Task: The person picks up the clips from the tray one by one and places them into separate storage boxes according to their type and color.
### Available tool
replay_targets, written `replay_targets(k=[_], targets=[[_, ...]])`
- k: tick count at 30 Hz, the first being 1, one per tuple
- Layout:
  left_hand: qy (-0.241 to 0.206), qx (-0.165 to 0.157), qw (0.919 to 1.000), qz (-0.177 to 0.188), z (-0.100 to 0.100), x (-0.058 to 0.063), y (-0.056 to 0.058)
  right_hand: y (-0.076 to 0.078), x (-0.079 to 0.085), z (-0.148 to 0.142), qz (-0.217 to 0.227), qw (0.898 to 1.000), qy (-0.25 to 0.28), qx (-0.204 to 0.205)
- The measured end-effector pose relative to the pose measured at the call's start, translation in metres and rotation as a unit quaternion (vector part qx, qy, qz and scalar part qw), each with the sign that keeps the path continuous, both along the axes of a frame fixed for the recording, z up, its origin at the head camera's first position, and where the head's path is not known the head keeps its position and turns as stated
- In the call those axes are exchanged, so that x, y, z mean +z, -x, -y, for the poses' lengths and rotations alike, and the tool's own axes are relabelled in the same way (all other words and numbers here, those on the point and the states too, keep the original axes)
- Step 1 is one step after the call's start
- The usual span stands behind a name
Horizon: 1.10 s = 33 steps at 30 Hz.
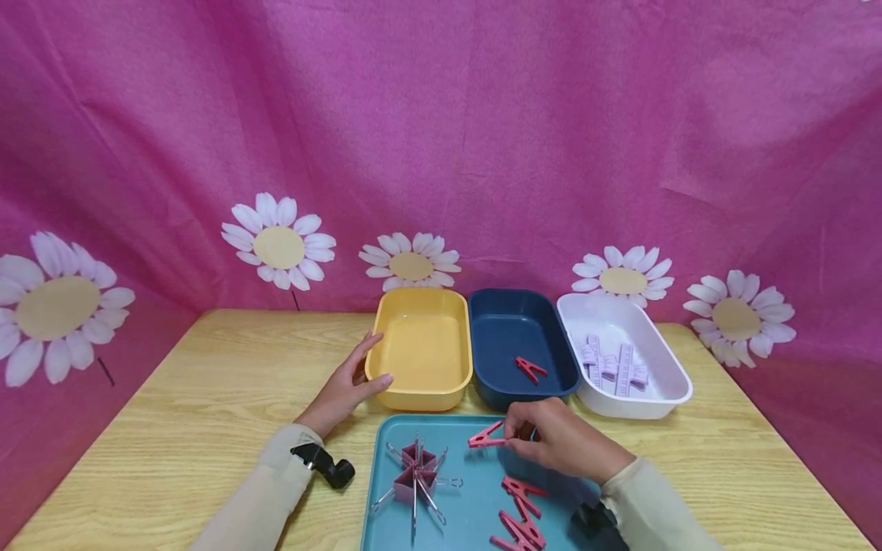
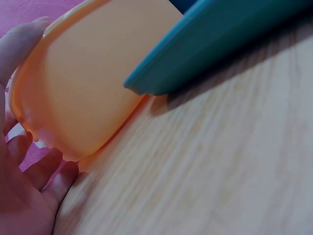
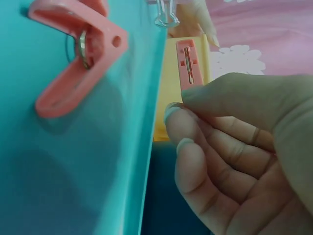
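My left hand (image 1: 344, 389) rests against the left side of a yellow bin (image 1: 422, 401), thumb at the rim near its front left corner. In the left wrist view, the thumb lies along the rim of the bin (image 2: 93, 88) and the other fingers bend loosely beside its wall. Between right thumb and fingertips, my right hand (image 1: 551, 438) pinches a pink clothespin (image 1: 485, 436) above the teal tray (image 1: 455, 422). The right wrist view shows the held clothespin (image 3: 189, 68) pointing away from the fingertips. Several more pink clothespins (image 1: 522, 529) lie on the tray below that hand.
Several pink binder clips (image 1: 416, 484) are clustered on the tray's left side. Beyond the tray, a navy bin (image 1: 506, 329) holds one red clothespin (image 1: 530, 370). To its right, a white bin (image 1: 661, 383) contains lilac measuring-tape-like strips (image 1: 623, 370). A pink flowered curtain (image 1: 441, 153) hangs behind.
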<state>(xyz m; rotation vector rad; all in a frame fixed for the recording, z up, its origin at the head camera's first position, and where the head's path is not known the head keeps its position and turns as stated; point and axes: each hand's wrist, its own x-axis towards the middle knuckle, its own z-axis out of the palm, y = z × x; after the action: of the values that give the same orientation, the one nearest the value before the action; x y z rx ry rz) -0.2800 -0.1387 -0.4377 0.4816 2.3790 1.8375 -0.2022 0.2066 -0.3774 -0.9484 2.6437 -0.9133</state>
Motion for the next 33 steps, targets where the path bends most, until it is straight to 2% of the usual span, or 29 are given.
replay_targets(k=[4,15,19,23,28,33], targets=[[-0.004,-0.001,1.0000,-0.006,0.000,-0.005,0.003,0.000,0.004,-0.004,-0.013,1.000,0.002,-0.013],[0.002,0.010,0.9999,-0.006,0.000,-0.005,0.002,-0.001,0.021,-0.024,-0.044,0.998,0.012,-0.044],[-0.003,0.003,1.0000,-0.008,0.001,-0.007,0.003,0.003,0.026,-0.030,-0.045,0.997,0.018,-0.054],[-0.006,0.003,1.0000,-0.006,0.001,-0.007,0.003,0.010,0.030,-0.035,-0.050,0.996,0.013,-0.070],[-0.006,0.004,1.0000,-0.005,0.000,-0.007,0.003,0.025,0.031,-0.042,-0.091,0.993,0.013,-0.072],[-0.014,-0.001,0.9999,-0.005,0.000,-0.006,0.002,0.040,0.032,-0.047,-0.099,0.991,0.013,-0.091]])
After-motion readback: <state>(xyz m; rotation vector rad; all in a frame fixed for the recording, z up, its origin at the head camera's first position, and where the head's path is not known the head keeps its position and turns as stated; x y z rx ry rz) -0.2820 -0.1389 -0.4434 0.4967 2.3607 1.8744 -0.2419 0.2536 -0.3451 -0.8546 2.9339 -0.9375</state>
